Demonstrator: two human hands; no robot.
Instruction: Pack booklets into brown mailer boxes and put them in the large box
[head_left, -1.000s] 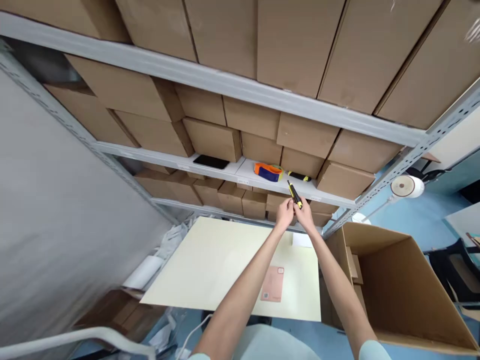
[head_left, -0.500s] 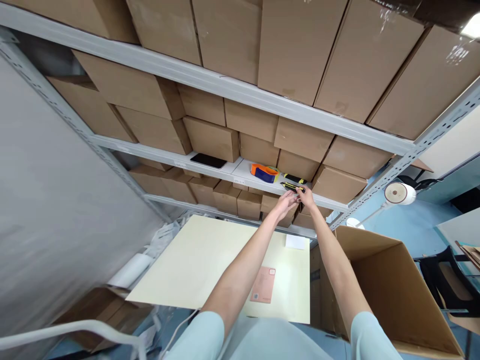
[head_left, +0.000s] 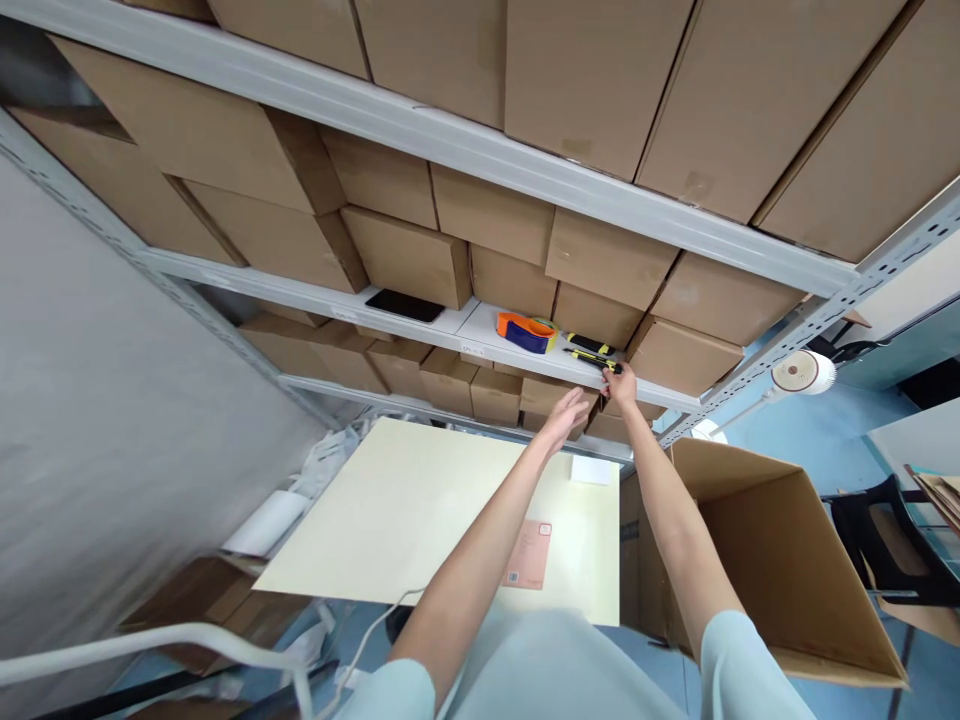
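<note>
At the shelf's front edge, my right hand (head_left: pixel 619 386) has its fingers closed on a black and yellow utility knife (head_left: pixel 592 359). My left hand (head_left: pixel 566 415) is just below and to the left, off the shelf, with its fingers spread and nothing in it. Behind the held knife lies a second black and yellow cutter (head_left: pixel 589 343) on the white shelf (head_left: pixel 484 341). An orange and blue tape roll (head_left: pixel 526 333) sits to their left, with a yellow-green ring partly hidden behind it. Farther left, a flat black item (head_left: pixel 405 305) rests on the same shelf.
Cardboard boxes (head_left: pixel 480 215) fill the rack's levels. Below is a cream tabletop (head_left: pixel 405 500) with a pink booklet (head_left: pixel 529 555) and a white paper (head_left: pixel 591 470). A large open carton (head_left: pixel 795 570) stands at the right, near a black chair (head_left: pixel 896 540).
My left hand has moved away from my right hand and the knife, down and left. My right hand still holds the knife, now a little further right. The view has shifted slightly.
</note>
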